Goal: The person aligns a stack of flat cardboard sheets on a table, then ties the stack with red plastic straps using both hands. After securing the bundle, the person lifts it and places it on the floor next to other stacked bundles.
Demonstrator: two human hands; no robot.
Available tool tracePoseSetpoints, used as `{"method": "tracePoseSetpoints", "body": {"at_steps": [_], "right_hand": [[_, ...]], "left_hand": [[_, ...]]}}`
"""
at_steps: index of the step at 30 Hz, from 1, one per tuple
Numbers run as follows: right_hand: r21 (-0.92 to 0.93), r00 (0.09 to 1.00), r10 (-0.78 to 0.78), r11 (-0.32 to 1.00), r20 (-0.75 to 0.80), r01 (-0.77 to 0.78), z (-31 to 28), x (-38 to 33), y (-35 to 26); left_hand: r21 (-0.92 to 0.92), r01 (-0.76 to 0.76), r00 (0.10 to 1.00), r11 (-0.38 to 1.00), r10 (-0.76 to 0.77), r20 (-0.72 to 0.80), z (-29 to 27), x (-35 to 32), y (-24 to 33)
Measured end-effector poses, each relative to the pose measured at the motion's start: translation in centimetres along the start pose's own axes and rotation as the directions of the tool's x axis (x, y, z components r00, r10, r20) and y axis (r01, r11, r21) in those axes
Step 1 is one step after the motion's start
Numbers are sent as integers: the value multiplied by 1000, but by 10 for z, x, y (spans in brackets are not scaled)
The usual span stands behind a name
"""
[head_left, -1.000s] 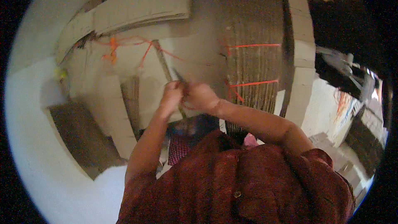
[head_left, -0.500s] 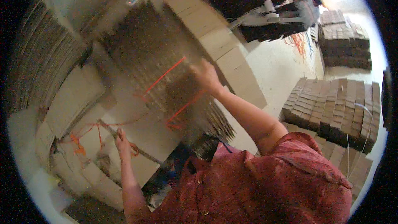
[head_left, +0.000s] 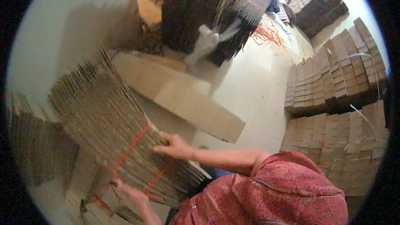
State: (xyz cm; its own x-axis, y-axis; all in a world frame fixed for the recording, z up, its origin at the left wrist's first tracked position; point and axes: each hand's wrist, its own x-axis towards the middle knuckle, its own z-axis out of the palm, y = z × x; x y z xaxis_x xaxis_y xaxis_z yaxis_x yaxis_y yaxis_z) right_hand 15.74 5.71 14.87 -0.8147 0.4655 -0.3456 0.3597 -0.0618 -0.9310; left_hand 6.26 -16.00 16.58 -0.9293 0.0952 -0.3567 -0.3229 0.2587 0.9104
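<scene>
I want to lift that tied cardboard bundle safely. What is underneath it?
Below the bundle bound with red string, more flat cardboard shows by the left hand. The right hand rests on its side. What bears its middle is covered by the bundle itself.

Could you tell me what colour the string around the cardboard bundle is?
Red string, clearest in the head view.
</scene>
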Motion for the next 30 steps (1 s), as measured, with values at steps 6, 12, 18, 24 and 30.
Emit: {"method": "tracePoseSetpoints", "body": {"at_steps": [6, 12, 18, 24, 30], "right_hand": [[425, 941, -137, 905, 310, -8, -69, -90, -95], [489, 892, -31, 845, 452, -218, -112, -176, -100], [563, 903, 376, 709, 207, -424, -126, -243, 4], [710, 908, 420, 639, -1, -295, -194, -293, 15], [810, 883, 439, 571, -168, -131, -279, -379, 45]], "left_hand": [[238, -409, 900, 881, 433, -56, 12, -69, 125], [295, -638, 770, 712, 599, 220, 29, -125, 182], [142, -843, 477, 519, 601, 641, 63, -170, 199], [-50, -954, 112, 296, 506, 855, 108, -237, 224], [-303, -945, -191, 126, 540, 820, 200, -351, 248]]}}
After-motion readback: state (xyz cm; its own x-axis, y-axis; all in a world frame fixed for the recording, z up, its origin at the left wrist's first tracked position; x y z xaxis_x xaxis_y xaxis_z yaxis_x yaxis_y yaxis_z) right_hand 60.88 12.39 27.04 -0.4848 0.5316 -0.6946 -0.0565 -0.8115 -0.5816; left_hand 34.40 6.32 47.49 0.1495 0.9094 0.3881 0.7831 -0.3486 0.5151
